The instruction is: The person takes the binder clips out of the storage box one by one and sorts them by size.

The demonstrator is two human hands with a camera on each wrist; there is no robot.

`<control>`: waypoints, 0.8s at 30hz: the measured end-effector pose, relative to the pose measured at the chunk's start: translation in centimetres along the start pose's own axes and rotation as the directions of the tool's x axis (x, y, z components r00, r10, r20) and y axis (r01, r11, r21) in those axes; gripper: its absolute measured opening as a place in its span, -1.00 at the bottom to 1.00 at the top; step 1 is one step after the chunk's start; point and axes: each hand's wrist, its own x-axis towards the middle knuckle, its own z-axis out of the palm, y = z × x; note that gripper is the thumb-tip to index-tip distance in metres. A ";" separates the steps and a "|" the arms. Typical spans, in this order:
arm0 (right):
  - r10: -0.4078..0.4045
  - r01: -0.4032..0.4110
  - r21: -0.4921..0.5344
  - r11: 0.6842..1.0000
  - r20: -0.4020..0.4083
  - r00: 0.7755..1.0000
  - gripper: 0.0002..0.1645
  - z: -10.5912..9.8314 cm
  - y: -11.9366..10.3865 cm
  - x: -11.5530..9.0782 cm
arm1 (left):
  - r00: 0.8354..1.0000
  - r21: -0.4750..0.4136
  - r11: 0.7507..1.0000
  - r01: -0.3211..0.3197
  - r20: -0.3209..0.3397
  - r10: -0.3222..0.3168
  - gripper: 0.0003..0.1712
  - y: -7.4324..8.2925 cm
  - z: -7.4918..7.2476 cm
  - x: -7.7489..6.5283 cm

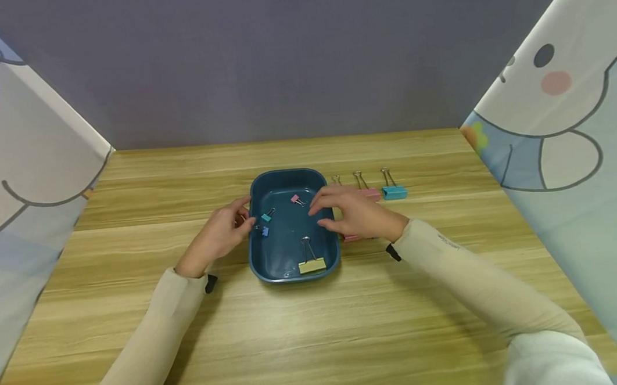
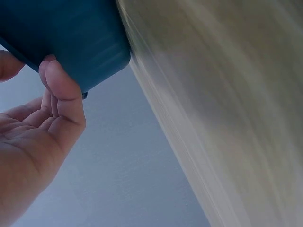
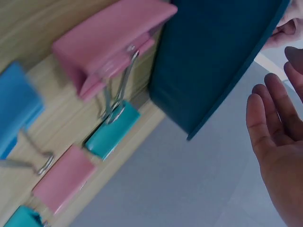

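A dark blue tray (image 1: 285, 253) sits on the wooden table. My left hand (image 1: 219, 233) holds its left rim, thumb at the edge; the left wrist view shows bent fingers (image 2: 64, 85) against the outer wall. Over the tray's right side hovers my right hand (image 1: 359, 213), fingers loosely bent, nothing visible between them. Inside the tray lie a small pink binder clip (image 1: 295, 199), a small teal one (image 1: 266, 217), a small blue one (image 1: 266, 231) and a larger yellow binder clip (image 1: 312, 267). A tiny item by the left thumb is too small to tell.
Right of the tray stand larger binder clips, partly hidden by my right hand: a teal clip (image 1: 394, 193) and a pink clip (image 1: 372, 194) at the back. The right wrist view also shows a blue clip (image 3: 16, 109) and a nearer pink clip (image 3: 113, 40). A grey panel (image 1: 281, 66) rises behind.
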 end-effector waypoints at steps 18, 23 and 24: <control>0.066 -0.060 -0.030 0.998 0.252 0.965 -0.70 3.2 -0.3 2.6 | 1.000 0.001 1.000 0.000 0.002 0.000 -0.42 0.1 -0.1 0.1; 0.109 -0.087 -0.093 0.992 0.273 0.956 -0.68 3.5 -0.5 3.5 | 1.000 0.002 1.000 -0.006 -0.001 0.006 -0.42 0.2 -0.1 0.0; 0.120 -0.093 -0.107 0.990 0.276 0.954 -0.68 3.5 -0.6 3.6 | 1.000 0.003 1.000 -0.007 -0.001 0.007 -0.42 0.2 -0.1 0.0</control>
